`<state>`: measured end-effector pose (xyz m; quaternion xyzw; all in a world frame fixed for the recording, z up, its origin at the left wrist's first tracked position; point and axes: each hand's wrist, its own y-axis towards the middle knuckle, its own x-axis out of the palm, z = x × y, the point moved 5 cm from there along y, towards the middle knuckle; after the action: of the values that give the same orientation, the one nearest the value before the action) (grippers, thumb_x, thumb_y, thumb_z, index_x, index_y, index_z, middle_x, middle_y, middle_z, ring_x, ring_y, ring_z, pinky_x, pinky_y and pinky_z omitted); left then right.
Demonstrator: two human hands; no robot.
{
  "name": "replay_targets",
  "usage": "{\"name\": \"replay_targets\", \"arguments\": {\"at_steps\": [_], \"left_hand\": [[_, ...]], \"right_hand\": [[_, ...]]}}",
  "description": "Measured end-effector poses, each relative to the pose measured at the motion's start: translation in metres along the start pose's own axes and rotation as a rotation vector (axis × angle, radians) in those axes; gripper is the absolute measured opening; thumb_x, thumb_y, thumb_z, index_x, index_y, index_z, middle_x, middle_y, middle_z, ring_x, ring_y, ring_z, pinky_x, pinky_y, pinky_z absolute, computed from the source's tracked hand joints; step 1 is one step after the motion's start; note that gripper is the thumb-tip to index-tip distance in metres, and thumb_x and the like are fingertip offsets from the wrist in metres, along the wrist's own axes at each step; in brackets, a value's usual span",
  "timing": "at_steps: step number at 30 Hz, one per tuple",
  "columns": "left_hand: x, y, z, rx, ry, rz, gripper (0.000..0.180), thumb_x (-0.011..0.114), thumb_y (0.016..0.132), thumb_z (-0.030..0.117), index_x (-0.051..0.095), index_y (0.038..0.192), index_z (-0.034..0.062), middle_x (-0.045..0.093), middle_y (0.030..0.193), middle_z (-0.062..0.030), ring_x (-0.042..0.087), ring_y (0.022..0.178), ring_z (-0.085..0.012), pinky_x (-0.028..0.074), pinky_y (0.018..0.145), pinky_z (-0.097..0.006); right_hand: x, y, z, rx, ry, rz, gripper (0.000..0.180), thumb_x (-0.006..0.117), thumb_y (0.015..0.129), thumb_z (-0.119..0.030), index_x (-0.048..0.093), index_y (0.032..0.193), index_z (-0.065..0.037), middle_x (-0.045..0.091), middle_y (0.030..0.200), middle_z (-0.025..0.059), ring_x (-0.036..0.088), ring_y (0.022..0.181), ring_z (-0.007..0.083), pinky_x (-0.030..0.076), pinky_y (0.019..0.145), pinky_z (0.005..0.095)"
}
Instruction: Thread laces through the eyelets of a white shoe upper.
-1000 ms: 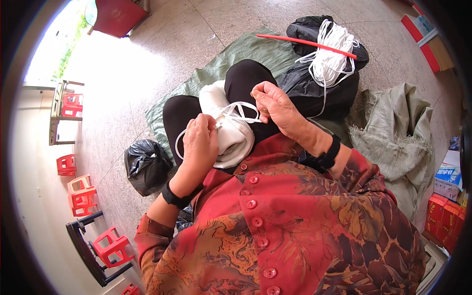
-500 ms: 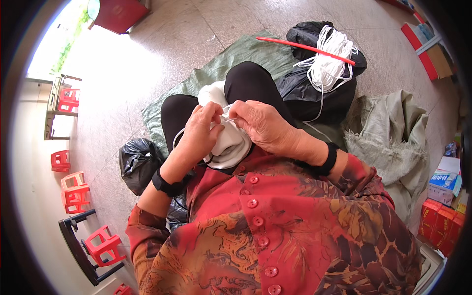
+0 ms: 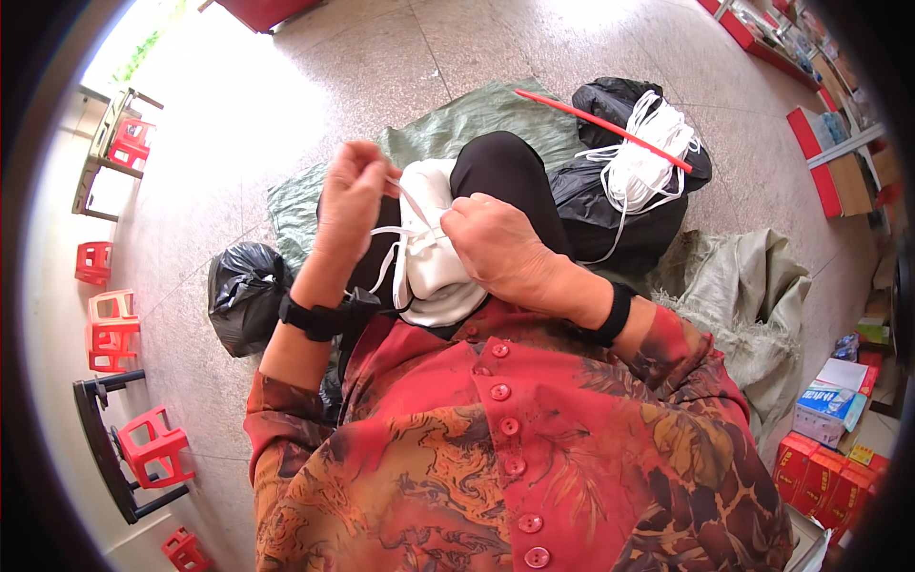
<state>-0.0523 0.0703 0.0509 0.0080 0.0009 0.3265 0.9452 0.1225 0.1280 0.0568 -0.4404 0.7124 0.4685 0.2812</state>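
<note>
Cord (image 3: 411, 203), flat and white, spans the gap between the two hands above a soft white roll (image 3: 437, 272). That roll lies in the person's lap, midway between the left and right edges, against the dark trousers (image 3: 500, 172); its near end sits just beside the hem of the patterned shirt (image 3: 457, 400). Its long axis points away from the body, the far end leaning slightly left.

From the fingers of the left hand (image 3: 356, 198), raised and apart, the roll lies to the right and closer to the body. Those fingers pinch the cord near one end. The right hand (image 3: 498, 246) is nearer, over the roll's right edge, its fingers curled and pressed together where the cord crosses (exactly what they grip is hidden, so I cannot tell).

Loose loops hang along the roll's left edge. Toward the right edge of the green sheet (image 3: 434, 122), a cord bundle (image 3: 648, 167) rests on black plastic (image 3: 599, 208), crossed by a red stick (image 3: 605, 124).
</note>
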Motion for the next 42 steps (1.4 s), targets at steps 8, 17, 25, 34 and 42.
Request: {"name": "replay_targets", "arguments": {"at_steps": [8,17,25,34,42], "left_hand": [[-0.029,-0.017,0.039,0.138,-0.029,0.146,0.008,0.051,0.095,-0.002,0.047,0.101,0.0032,0.057,0.084,-0.0068,0.057,0.067,-0.0109,0.049,0.063,-0.022],[-0.018,-0.04,0.045,0.319,0.152,0.18,0.008,0.052,0.093,-0.004,0.049,0.098,0.0017,0.056,0.085,-0.0052,0.057,0.069,-0.0106,0.051,0.067,-0.024],[0.015,-0.097,0.035,0.494,1.035,0.103,0.023,0.072,0.067,0.004,0.061,0.088,0.006,0.052,0.104,-0.0116,0.046,0.105,-0.0325,0.038,0.09,-0.043],[0.02,-0.091,0.005,0.361,1.088,-0.02,0.02,0.075,0.072,0.014,0.065,0.086,0.0047,0.053,0.1,-0.0114,0.049,0.1,-0.0321,0.041,0.087,-0.041],[0.023,-0.081,-0.012,0.235,1.059,-0.093,0.012,0.069,0.077,0.006,0.061,0.084,0.0007,0.054,0.098,-0.0153,0.05,0.098,-0.0332,0.041,0.086,-0.041]], "right_hand": [[0.007,0.015,-0.006,-0.055,-0.158,-0.127,0.009,0.057,0.076,-0.004,0.06,0.084,-0.002,0.057,0.083,0.012,0.06,0.083,0.0302,0.051,0.075,0.0382],[0.018,0.013,0.008,0.024,0.162,-0.082,0.008,0.058,0.078,-0.002,0.064,0.084,-0.001,0.058,0.088,0.0151,0.059,0.089,0.0352,0.049,0.08,0.0418],[0.019,0.001,0.003,0.162,0.159,0.051,0.005,0.062,0.082,-0.002,0.063,0.087,-0.003,0.056,0.091,0.0129,0.058,0.091,0.033,0.047,0.079,0.0407],[0.039,-0.007,0.022,0.41,0.502,0.034,0.006,0.065,0.08,-0.007,0.062,0.084,-0.004,0.055,0.092,0.0131,0.058,0.089,0.032,0.048,0.079,0.0418],[0.031,-0.003,0.02,0.39,0.426,-0.021,0.008,0.066,0.08,-0.009,0.065,0.087,-0.005,0.056,0.094,0.0136,0.058,0.092,0.0328,0.047,0.082,0.0422]]}}
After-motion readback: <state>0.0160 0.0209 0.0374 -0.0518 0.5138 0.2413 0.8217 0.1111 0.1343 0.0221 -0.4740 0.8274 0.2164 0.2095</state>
